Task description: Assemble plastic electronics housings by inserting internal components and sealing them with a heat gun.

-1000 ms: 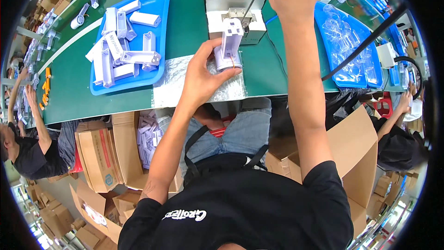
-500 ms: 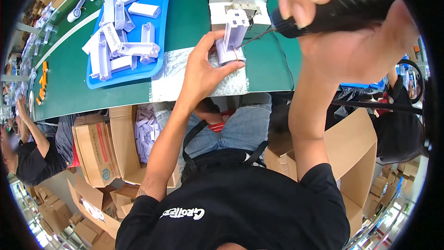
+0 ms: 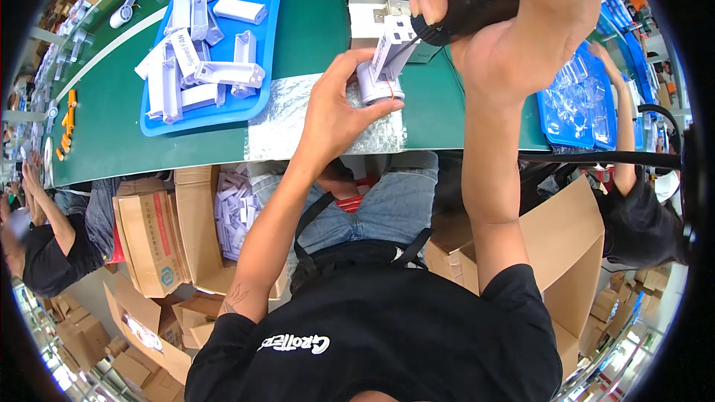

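Observation:
A white plastic housing (image 3: 381, 83) with a round base and a tall hollow handle stands tilted on the bench, a thin orange wire at its base. My left hand (image 3: 331, 108) curls around that base, thumb in front and fingers behind. Above and to the right, my right hand (image 3: 514, 56) grips a black electric screwdriver (image 3: 484, 0). Its thin bit slants down to the left into the hollow of the handle; the bit's end is hidden inside. A silvery, crinkled sheet (image 3: 279, 130) covers the bench beside my left wrist.
Left of my hands lies a blue tray (image 3: 274, 22) holding several white handle shells (image 3: 240, 10). Behind the housing stands a white machine (image 3: 365, 0). Orange parts (image 3: 71, 123) lie far left. On the right, a person's arm (image 3: 623, 104) reaches by a blue tray (image 3: 547, 123) of clear parts.
My right hand and the screwdriver have moved left, bringing the bit into the handle. The housing now leans more to the right, still in my left hand. The right-hand tray has come into view.

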{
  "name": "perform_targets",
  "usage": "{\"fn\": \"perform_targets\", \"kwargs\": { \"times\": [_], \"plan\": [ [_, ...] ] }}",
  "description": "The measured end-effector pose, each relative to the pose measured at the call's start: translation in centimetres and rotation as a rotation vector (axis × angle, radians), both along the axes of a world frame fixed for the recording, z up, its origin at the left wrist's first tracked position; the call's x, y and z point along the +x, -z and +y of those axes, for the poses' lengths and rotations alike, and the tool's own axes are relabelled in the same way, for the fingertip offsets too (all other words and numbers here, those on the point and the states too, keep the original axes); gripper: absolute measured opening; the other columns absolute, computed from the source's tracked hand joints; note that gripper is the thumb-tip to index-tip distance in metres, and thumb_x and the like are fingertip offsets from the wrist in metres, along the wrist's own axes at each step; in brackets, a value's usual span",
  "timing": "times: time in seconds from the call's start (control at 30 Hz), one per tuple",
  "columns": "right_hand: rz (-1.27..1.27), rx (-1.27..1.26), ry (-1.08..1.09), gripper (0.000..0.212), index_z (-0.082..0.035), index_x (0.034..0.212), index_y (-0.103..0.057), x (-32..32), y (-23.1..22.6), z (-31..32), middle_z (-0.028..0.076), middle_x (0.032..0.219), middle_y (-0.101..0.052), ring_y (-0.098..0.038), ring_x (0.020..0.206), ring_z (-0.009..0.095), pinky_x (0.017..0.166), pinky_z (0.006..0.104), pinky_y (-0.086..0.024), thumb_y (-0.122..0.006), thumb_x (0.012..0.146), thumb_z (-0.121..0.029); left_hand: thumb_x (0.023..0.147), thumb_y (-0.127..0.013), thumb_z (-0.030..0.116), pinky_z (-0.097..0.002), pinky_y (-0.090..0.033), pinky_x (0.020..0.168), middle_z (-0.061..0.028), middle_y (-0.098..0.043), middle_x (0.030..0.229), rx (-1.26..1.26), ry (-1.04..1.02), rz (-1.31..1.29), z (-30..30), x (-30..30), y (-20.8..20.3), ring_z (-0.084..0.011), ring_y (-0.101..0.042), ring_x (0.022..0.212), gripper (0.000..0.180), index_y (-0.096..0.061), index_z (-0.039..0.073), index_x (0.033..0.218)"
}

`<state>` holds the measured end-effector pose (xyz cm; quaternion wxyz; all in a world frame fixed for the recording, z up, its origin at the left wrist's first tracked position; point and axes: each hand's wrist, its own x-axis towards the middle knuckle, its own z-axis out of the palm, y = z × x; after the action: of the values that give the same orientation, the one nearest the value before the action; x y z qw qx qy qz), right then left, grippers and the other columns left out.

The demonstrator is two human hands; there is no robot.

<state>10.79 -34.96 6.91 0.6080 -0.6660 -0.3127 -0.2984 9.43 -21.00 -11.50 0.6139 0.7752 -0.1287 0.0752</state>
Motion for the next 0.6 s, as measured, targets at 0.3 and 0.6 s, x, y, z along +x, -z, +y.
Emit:
{"fn": "perform_targets", "kwargs": {
  "times": [0.3,0.6],
  "plan": [
    [0.072,0.048,-0.020,0.084,0.005,0.150,-0.033,0.2,1.3,0.3,0.006,0.071,-0.062,-0.058,0.049,0.012,0.044,0.0248,-0.048,-0.059,0.106,-0.060,0.072,-0.099,0.015,-0.0383,-0.055,0.096,-0.0116,-0.071,0.120,0.006,0.006,-0.015,-0.6,0.0,-0.1,-0.0291,-0.069,0.108,0.069,-0.066,0.005,0.132],
    [0.099,0.158,-0.096,0.084,0.004,0.148,-0.036,0.3,0.9,1.3,0.006,0.070,-0.061,-0.057,0.048,0.012,0.044,0.0250,-0.048,-0.062,0.104,-0.063,0.074,-0.097,0.015,-0.0395,-0.055,0.095,-0.0127,-0.070,0.119,-0.016,0.012,-0.075,-0.1,0.0,-0.3,-0.0330,-0.069,0.110,0.066,-0.066,0.005,0.131]
  ]
}}
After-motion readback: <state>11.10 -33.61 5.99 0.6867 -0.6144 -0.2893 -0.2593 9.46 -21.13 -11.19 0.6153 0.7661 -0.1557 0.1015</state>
